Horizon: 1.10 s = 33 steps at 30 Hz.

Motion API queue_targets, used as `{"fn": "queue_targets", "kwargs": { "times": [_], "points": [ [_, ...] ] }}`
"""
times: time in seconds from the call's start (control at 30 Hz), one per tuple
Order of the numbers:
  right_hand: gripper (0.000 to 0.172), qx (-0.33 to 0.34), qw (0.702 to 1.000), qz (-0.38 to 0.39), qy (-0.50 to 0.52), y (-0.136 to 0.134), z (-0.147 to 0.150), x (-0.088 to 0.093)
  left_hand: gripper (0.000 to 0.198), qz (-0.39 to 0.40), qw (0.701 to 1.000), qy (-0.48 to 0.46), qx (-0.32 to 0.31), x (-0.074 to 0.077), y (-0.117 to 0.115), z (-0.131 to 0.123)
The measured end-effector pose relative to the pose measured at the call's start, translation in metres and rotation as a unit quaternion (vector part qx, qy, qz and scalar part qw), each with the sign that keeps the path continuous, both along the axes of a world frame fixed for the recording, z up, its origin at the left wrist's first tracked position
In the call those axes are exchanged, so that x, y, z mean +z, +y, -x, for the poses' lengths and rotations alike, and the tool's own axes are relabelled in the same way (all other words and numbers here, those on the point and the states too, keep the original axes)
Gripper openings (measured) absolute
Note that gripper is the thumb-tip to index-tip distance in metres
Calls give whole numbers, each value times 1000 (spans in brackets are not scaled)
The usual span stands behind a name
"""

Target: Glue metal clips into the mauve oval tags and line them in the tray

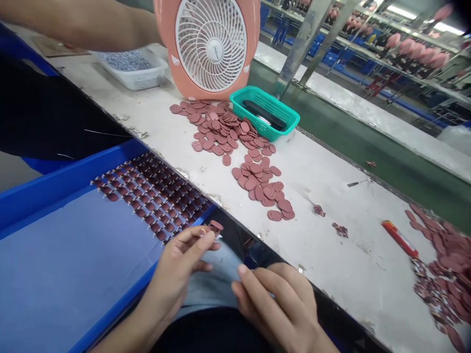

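My left hand (184,262) pinches a small maroon oval piece (216,225) with a whitish bit at its underside, held above my lap. To the right, my right hand (275,299) is closed with thumb and index finger together, and whatever lies between them is hidden. A blue tray (73,274) is beside my left hand, with rows of small maroon pieces with pale ends (154,201) laid along its far side. On the table, loose maroon oval pieces (257,181) lie in a heap ahead of my hands.
A pink fan (215,51) stands at the back beside a green basket (265,113) holding a black object. Another person's arm (91,27) reaches past a white bin (140,73). A red-and-yellow tool (399,239) lies near more maroon pieces (452,250) at right.
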State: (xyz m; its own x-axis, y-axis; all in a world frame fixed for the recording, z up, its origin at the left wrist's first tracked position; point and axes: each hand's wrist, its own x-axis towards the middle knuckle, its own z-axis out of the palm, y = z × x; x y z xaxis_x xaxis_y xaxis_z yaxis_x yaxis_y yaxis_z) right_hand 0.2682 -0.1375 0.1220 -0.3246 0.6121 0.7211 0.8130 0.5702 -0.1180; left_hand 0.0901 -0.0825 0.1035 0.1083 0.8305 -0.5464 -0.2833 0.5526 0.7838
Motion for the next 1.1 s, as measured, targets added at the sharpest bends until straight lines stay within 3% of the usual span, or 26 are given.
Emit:
{"fn": "queue_targets", "kwargs": {
  "times": [0.07,0.13,0.17,0.2,0.27,0.43,0.57,0.8,1.1],
  "points": [
    [11,-7,1000,10,6,-7,-5,-1,37,-13,998,54,35,-15,14,27],
    [12,-26,999,8,17,-14,-11,-7,35,-56,981,168,74,-38,33,64],
    [12,-43,999,8,23,-17,-14,-10,34,-76,960,261,73,-50,43,85],
    [12,-58,998,10,28,-19,-17,-14,34,-83,916,383,87,-63,53,105],
    [14,-83,996,11,35,-23,-22,-21,32,-65,869,482,89,-84,73,144],
    [19,-88,995,34,34,-25,-28,-27,36,-20,790,613,-20,-109,109,203],
    [21,-101,993,35,55,-27,-29,-32,40,9,754,653,-76,-118,123,222],
    [29,-111,992,47,48,-35,-37,-41,41,-37,732,667,-136,-127,122,231],
    [24,-92,996,17,-3,-24,-48,-26,38,-124,740,655,-92,-134,125,231]
  ]
}}
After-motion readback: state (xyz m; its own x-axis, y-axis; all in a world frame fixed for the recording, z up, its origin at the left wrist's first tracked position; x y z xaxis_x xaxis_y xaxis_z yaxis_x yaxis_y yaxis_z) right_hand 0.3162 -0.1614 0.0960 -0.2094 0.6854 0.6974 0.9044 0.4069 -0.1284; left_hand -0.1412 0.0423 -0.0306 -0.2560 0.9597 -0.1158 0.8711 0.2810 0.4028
